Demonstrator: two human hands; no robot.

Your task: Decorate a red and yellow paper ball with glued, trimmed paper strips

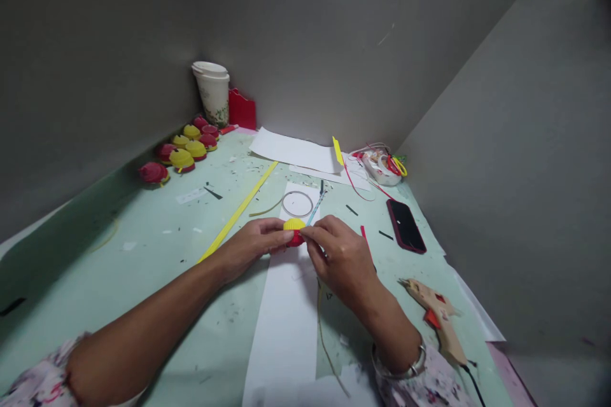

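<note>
A small domed yellow-and-red ribbed piece [294,224] is above the long white paper strip [286,311] — left hand [255,245] fingers clamped on it, right hand [340,251] fingers pinching its red edge. Domed red-and-yellow pieces [181,159] at left look finished; this one seems underway.

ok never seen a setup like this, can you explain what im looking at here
There's no machine: one camera, worn on a person's head, looks forward and down at their bare hands. The left hand holds a small yellow-and-red piece; the right hand touches its side, though whether it pinches something tiny is unclear. On the pale green table are similar pieces at the left, a phone and glue gun at the right, and a white cup farther back.
</note>
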